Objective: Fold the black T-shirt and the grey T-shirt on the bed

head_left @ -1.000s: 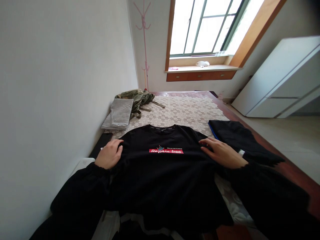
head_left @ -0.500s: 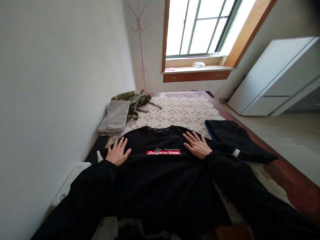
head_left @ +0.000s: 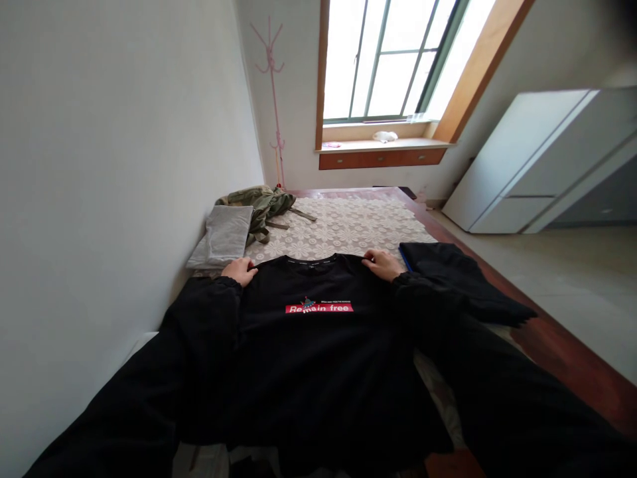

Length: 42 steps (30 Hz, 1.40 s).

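Note:
A black T-shirt (head_left: 318, 358) with a red "Remain free" print lies spread face up over a patterned tablecloth (head_left: 348, 222), its neckline pointing away from me. My left hand (head_left: 239, 271) grips the shirt's left shoulder edge, fingers closed on the cloth. At the other shoulder, my right hand (head_left: 383, 264) pinches the fabric between thumb and fingers. Both sleeves of the shirt are largely covered by my dark-sleeved arms.
Folded grey cloth (head_left: 229, 232) and an olive green backpack (head_left: 269, 202) lie at the far left by the wall. Folded black clothing (head_left: 458, 275) sits right of the shirt. Beyond the table stand a pink coat rack (head_left: 275, 113) and a white refrigerator (head_left: 527, 153).
Both hands have moved from lying flat on the shirt's chest up to its shoulders, and their fingers have closed on the fabric. The shirt lies much as before.

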{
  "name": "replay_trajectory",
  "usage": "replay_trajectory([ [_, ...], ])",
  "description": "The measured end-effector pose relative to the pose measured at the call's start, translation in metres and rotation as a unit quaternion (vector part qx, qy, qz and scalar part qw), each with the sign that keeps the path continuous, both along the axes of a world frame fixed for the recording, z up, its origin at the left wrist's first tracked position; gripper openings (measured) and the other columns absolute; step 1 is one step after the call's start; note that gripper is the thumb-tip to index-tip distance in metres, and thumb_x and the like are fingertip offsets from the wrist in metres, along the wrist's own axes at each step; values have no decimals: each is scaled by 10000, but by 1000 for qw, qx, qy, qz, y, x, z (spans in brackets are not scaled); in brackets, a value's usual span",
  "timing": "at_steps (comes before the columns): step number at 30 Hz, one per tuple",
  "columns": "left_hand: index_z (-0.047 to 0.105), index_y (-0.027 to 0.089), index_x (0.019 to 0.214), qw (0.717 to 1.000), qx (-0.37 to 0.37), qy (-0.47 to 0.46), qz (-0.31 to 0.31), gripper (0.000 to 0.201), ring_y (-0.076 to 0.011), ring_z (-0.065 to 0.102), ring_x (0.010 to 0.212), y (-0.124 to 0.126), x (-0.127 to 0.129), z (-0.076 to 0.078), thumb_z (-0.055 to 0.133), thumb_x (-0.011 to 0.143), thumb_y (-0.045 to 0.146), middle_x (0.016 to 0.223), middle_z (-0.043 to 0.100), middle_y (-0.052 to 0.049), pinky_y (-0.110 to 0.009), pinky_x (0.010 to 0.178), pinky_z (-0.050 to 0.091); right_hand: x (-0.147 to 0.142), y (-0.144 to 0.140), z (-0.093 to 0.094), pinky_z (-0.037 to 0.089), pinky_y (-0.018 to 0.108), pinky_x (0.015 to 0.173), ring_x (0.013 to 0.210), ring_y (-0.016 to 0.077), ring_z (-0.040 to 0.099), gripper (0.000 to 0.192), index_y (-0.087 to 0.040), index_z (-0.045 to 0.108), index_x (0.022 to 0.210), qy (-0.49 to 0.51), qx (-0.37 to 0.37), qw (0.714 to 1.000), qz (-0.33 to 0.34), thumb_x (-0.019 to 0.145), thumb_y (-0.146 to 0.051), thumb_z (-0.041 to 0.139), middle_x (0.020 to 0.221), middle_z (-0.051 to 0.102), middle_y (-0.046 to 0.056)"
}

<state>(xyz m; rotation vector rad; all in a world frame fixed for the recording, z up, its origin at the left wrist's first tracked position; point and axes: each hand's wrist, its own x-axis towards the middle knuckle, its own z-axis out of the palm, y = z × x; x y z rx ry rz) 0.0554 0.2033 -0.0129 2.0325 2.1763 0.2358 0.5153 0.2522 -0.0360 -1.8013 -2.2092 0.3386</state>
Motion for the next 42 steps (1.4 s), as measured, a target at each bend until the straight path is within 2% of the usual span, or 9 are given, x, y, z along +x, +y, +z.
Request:
replay_trajectory([
  [4, 643, 205, 1171, 998, 42, -35, 6, 305, -217, 703, 1015, 13, -2, 13, 479, 988, 384, 1112, 754, -81, -290, 854, 515, 14, 12, 9, 523, 274, 771, 855, 178, 700, 313, -184, 694, 1097, 40, -14, 999, 10, 1002, -396, 484, 968, 778, 43],
  [7, 594, 228, 1264, 996, 86, -2, 20, 352, -268, 682, 1096, 19, 3, 20, 412, 1019, 406, 1200, 724, -109, -352, 891, 499, 18, 22, 15, 516, 281, 794, 910, 193, 703, 347, -190, 671, 1158, 40, 3, 999, -9, 1017, -431, 466, 1019, 778, 57],
  [12, 629, 230, 1176, 994, 52, 90, -28, 263, -300, 683, 1064, 20, 14, 10, 479, 989, 341, 1208, 700, -127, -387, 883, 487, -3, 19, 5, 486, 376, 866, 1036, 293, 685, 290, -194, 684, 1105, -28, 13, 998, -52, 983, -418, 547, 1102, 754, 144],
  [17, 610, 175, 1222, 992, 47, 110, -47, 292, -333, 640, 1130, 20, 15, 3, 474, 973, 245, 1225, 649, -184, -427, 922, 482, -14, 6, -3, 468, 454, 907, 1072, 346, 670, 397, -166, 649, 1191, -86, 15, 994, -67, 1040, -438, 402, 1121, 733, 215],
  [22, 534, 157, 1401, 988, 65, 111, -82, 500, -367, 469, 1363, 21, 34, 2, 534, 901, 156, 1446, 542, -212, -504, 1090, 398, -23, -2, 12, 310, 579, 1128, 1401, 400, 433, 470, -138, 536, 1413, -116, 63, 991, -10, 1008, -358, 447, 1515, 511, 241],
  [26, 507, 205, 1476, 987, 53, 82, -129, 497, -294, 389, 1469, 19, 68, -13, 437, 1003, 340, 1575, 488, -130, -471, 1210, 291, -54, -15, 8, 260, 516, 1218, 1521, 331, 287, 549, -264, 491, 1505, -119, 52, 989, 75, 1012, -500, 439, 1670, 358, 76],
  [32, 284, 247, 1638, 992, 12, 39, -119, 791, -367, 156, 1588, 3, 91, -43, 308, 981, 687, 1725, 226, -91, -655, 1246, 98, -84, -39, -26, 160, 721, 1198, 1560, 454, 148, 785, -328, 304, 1634, -126, 0, 989, 83, 964, -734, 357, 1733, 208, 50],
  [38, 214, 259, 1660, 993, -12, 47, -111, 841, -358, 90, 1603, -11, 77, -39, 285, 966, 730, 1734, 178, -71, -695, 1238, 27, -80, -44, -22, 80, 710, 1222, 1582, 423, 64, 813, -314, 179, 1669, -124, -15, 989, 85, 977, -718, 323, 1744, 136, 41],
  [42, 228, 276, 1657, 990, -27, 45, -132, 897, -414, 82, 1594, -48, 75, -34, 328, 928, 788, 1734, 172, -87, -730, 1218, 53, -84, -77, -19, 70, 747, 1200, 1578, 440, 65, 824, -339, 160, 1668, -116, -24, 987, 111, 969, -733, 349, 1744, 122, 45],
])
